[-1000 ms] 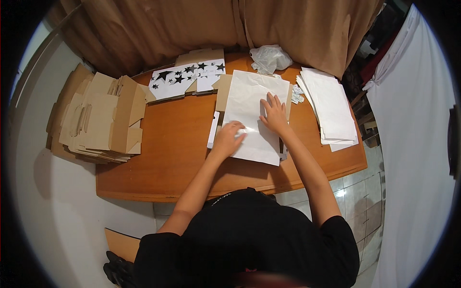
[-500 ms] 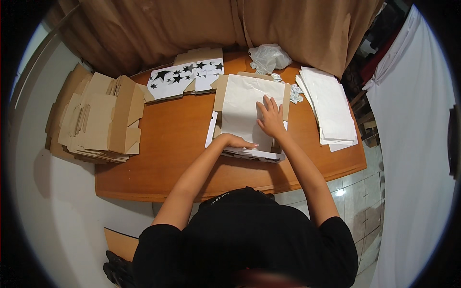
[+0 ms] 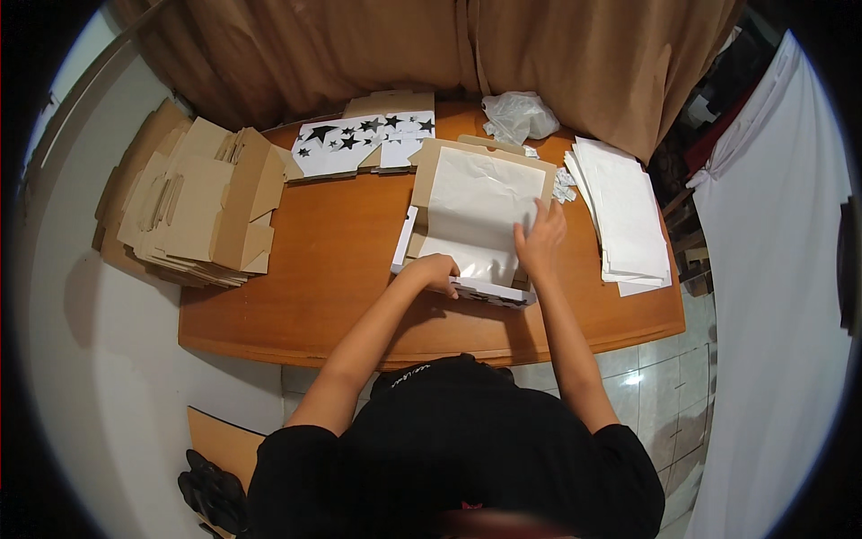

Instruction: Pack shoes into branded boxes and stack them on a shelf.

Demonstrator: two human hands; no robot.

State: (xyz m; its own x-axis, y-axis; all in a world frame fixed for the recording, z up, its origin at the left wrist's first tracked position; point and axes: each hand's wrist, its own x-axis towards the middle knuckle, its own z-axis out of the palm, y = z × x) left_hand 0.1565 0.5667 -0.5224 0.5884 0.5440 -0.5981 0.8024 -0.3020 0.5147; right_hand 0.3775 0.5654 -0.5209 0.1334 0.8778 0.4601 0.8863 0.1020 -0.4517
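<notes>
An open cardboard box (image 3: 509, 294), white with black stars outside and brown inside, stands on the table in front of me. Its lid (image 3: 429, 171) is raised at the far side. A sheet of white paper (image 3: 485, 202) lines the inside, running from the lid down into the tray with a bend between. My left hand (image 3: 435, 271) is curled over the near wall of the box, thumb and fingers around its edge. By the right edge of the lid and paper is my right hand (image 3: 540, 241), its fingers stretched out and a little blurred, holding nothing visible.
A tall pile of flattened brown boxes (image 3: 193, 202) stands on the left of the wooden table (image 3: 332, 269). Star-printed boxes (image 3: 328, 162) lie flat at the back. A clear plastic bag (image 3: 521, 117) and crumpled paper (image 3: 564, 186) sit behind; a stack of white paper sheets (image 3: 624, 211) is at right.
The lid has tipped up and the paper now bends down into the tray. My right hand has moved off the paper toward its right edge; my left hand has curled round the near wall.
</notes>
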